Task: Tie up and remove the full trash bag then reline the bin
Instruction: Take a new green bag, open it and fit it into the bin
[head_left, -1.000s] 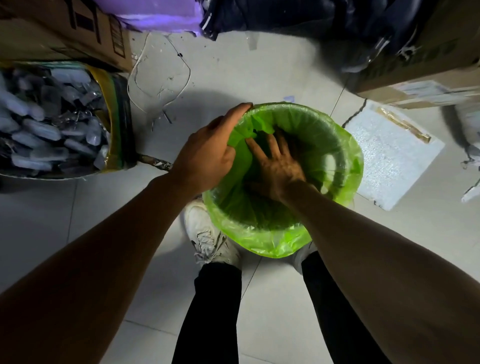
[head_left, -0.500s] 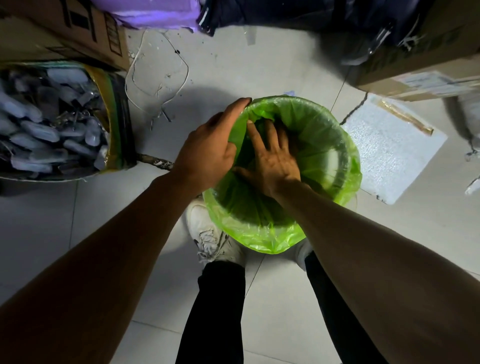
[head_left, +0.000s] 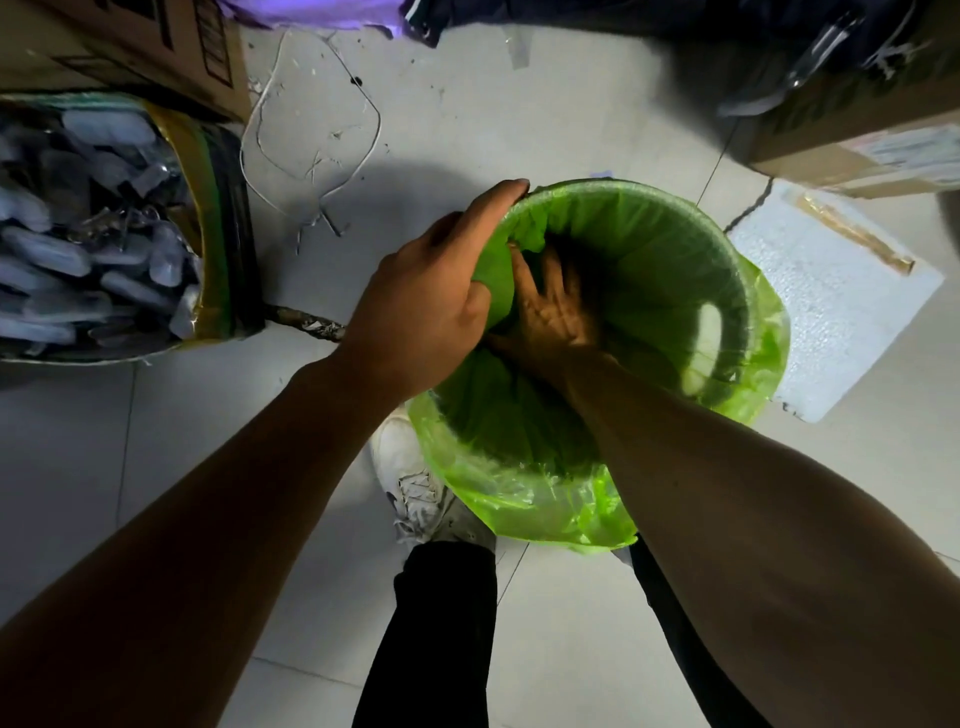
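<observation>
Lining round bin (head_left: 730, 270): translucent lime-green plastic bag (head_left: 524, 488), crinkled, folded over rim. Left hand (head_left: 431, 301) grip closed on bag edge; right hand (head_left: 550, 317) beside it inside, fingers spread open.

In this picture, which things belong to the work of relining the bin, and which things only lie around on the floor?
For the job:
- green bag, folded over the bin rim
- left hand, gripping the bag at the rim
- right hand, pressed inside the bag

Lying about:
- box of plastic pieces
- cardboard boxes
- foam sheet
- loose wire
</observation>
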